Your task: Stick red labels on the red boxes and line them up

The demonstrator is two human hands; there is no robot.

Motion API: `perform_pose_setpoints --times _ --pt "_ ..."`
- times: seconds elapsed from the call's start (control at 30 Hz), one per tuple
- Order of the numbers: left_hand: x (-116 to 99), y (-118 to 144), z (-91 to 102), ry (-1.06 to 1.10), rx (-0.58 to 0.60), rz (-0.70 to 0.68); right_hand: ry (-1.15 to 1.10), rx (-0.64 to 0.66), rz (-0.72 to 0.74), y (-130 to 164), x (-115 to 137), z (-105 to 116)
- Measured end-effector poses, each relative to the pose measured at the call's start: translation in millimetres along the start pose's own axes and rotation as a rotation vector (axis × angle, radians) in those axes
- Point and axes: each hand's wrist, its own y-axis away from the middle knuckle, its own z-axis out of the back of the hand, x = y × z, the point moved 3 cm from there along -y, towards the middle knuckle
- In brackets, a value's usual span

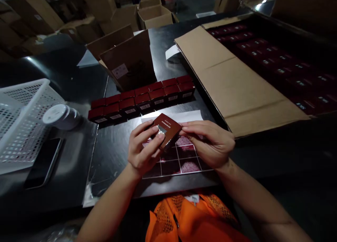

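Holding a small dark red box [166, 129] just below the middle of the frame, the person grips it from both sides. The left hand [144, 148] curls around its lower left edge, thumb pressed on a pale sticker on the box's top face. The right hand [207, 143] pinches the box's right corner with its fingertips. The box sits tilted, lifted a little above a sheet of stickers [181, 161] that lies flat on the black table [116, 154], a grid of dark and pinkish squares.

Just above the hands, two rows of matching red boxes [143, 99] run diagonally across the centre, touching side by side, each with a white label facing the camera. Behind them stands an open cardboard carton [129, 59]. At the right, a large flat carton [276, 66] holds many more red boxes in rows, its brown flap [231, 80] folded out toward the table.

At the left edge sits a white plastic basket [23, 119], with a roll of white tape [60, 116] beside it and a dark phone [44, 162] lying flat below. Bright orange mesh clothing [189, 219] shows at the bottom centre.
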Motion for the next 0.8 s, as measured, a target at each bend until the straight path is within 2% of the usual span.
perform_pose_setpoints --times 0.33,0.57,0.8 --pt "2 3 1.7 -0.030 0.015 -0.028 0.001 0.053 -0.006 -6 0 1" --pt "4 3 0.9 -0.024 0.028 -0.032 0.019 0.176 -0.055 -15 0 6" --pt "3 1 -1.3 -0.008 -0.006 0.020 0.082 0.132 0.098 -9 5 7"
